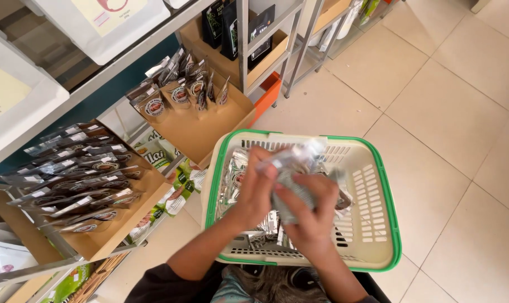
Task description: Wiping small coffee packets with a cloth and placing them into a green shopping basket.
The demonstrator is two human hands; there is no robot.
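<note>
Head view: I look down on both my hands over a cream basket (378, 224) with a green rim. My left hand (254, 188) and right hand (310, 213) meet on one silver pouch (292, 174), held just above the basket's middle. The left grip is closed round the pouch's left edge, fingers curled over its top corner. The right grip is closed on its lower right part, fingers spread across the foil face. The pouch is tilted, its upper end pointing away from me toward the basket's far wall.

Under my hands the basket holds more silver pouches (235, 179), lying flat and overlapping, mostly on its left side and along the near wall. The basket's right part shows bare slotted plastic.

To my left stands a shelf (125, 62). On it, a cardboard tray (148, 191) carries rows of dark pouches (81, 168) leaning back on one another. Farther on, a second cardboard box (209, 126) holds small brown pouches (179, 92) with round labels, standing upright at its back. Between the tray and the basket lie green-and-white packets (179, 185) on a lower level. White bags (19, 95) sit on the upper shelf. The floor (445, 112) to the right is pale tile.
</note>
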